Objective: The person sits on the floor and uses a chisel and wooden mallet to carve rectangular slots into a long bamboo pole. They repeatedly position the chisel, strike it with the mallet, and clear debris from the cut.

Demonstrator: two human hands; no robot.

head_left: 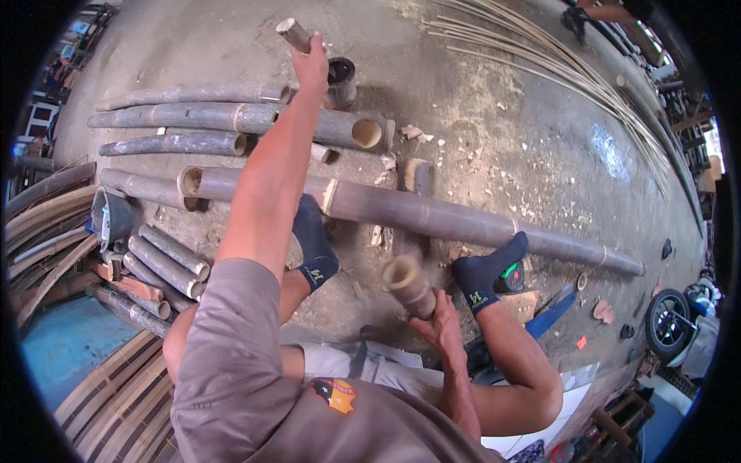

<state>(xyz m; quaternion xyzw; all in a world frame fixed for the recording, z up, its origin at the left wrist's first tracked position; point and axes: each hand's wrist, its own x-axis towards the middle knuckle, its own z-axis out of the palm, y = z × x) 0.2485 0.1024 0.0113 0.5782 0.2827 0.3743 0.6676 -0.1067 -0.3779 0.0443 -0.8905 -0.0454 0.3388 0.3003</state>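
Note:
My left arm reaches far forward, and my left hand [312,68] is closed around a short wooden or bamboo piece [293,34]. Beside that hand stands a dark open container [341,82]. Close to my body, my right hand [441,324] grips a short bamboo tube [409,287], its open end tilted up and away from me. A long bamboo pole [448,219] lies across the floor in front of me, between my feet and resting over a shorter bamboo piece [415,177]. A pale ring is cut or marked round the pole near my left foot.
Several bamboo poles [185,117] lie at the left, with cut tubes [164,262] below them. Thin bamboo strips [532,46] stretch along the far right. A green and black tape measure [511,278] and a blue saw [552,312] lie by my right foot. Chips litter the floor.

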